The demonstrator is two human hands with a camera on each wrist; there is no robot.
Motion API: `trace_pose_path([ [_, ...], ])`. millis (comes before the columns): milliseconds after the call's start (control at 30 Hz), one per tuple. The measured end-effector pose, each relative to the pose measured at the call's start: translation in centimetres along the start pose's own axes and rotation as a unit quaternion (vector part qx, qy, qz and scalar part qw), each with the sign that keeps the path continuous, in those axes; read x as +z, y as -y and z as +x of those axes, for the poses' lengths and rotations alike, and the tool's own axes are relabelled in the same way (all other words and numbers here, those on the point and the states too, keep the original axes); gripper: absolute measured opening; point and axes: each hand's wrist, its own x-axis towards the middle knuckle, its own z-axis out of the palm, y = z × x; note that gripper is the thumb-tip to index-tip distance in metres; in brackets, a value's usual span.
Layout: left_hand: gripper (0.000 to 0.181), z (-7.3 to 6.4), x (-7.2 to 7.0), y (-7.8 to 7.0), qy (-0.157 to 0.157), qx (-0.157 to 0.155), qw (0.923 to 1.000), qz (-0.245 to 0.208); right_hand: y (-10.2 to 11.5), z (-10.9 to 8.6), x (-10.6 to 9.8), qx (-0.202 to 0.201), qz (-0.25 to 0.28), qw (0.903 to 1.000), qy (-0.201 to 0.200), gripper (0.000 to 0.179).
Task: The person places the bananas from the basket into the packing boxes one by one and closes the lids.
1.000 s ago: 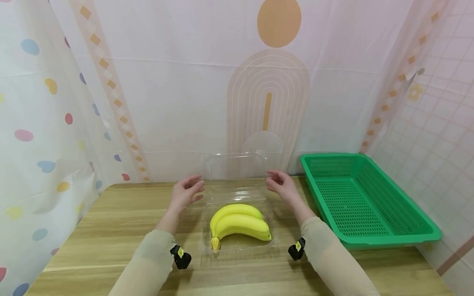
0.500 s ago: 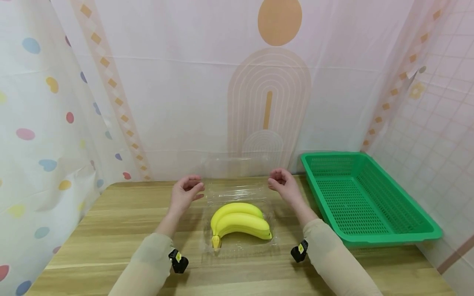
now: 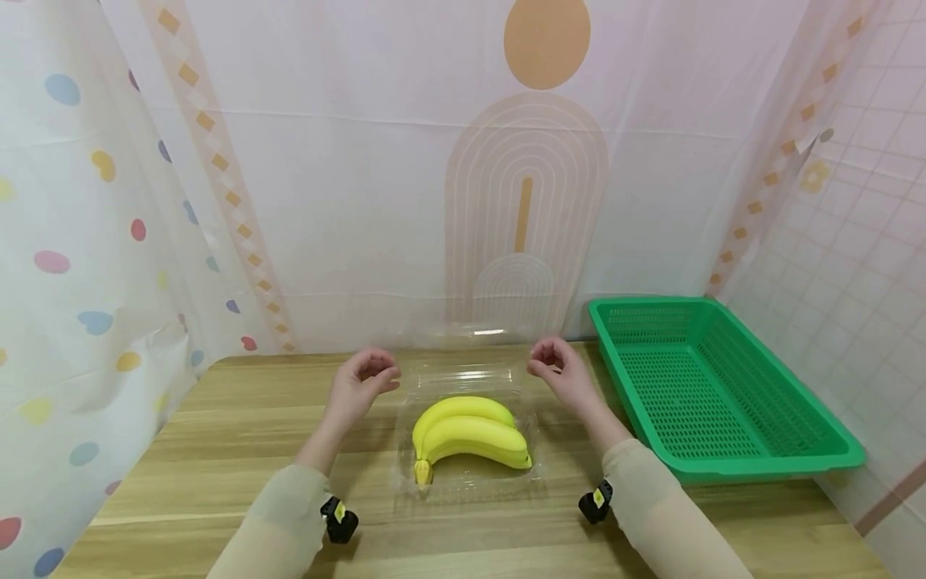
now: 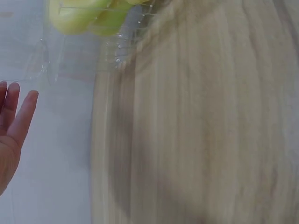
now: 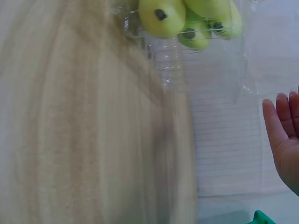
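Observation:
A bunch of yellow bananas (image 3: 466, 438) lies in the base of a clear plastic clamshell box (image 3: 470, 489) in the head view. The box's see-through lid (image 3: 488, 332) is raised at the far side, its outline faint. My left hand (image 3: 358, 386) hovers at the lid's left side, thumb and fingers loosely bent. On the other side, my right hand (image 3: 564, 374) mirrors it. In the wrist views, the visible fingers of the left hand (image 4: 14, 126) and right hand (image 5: 286, 135) look nearly straight beside the lid. No grip on the plastic shows; whether fingertips touch it is unclear.
A green perforated plastic basket (image 3: 723, 466) stands on the right of the wooden table (image 3: 239, 450). Behind the table hangs a patterned curtain (image 3: 347, 201), close to the lid. Black wrist cameras (image 3: 340, 521) are strapped to both forearms.
The lid's top edge has sunk lower in the head view. Both hands have shifted slightly outward, their fingers a little more bent. Bananas and basket stay in place.

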Motion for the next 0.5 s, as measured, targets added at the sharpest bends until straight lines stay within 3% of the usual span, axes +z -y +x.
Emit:
trace_pose_path([
  [233,0.010,-0.6,-0.4,0.4,0.021,0.059,0.9976,0.029,-0.2,-0.9,-0.2,-0.006,-0.033,0.9994,0.002,0.012],
  [400,0.012,-0.9,-0.4,0.2,0.018,0.062,0.9947,0.080,-0.4,-1.3,-0.4,-0.021,-0.039,0.9990,0.005,0.011],
  [500,0.013,-1.2,-0.2,-0.5,0.016,0.082,0.9909,0.105,-0.4,-1.5,-0.4,-0.038,-0.040,0.9984,0.010,0.012],
])
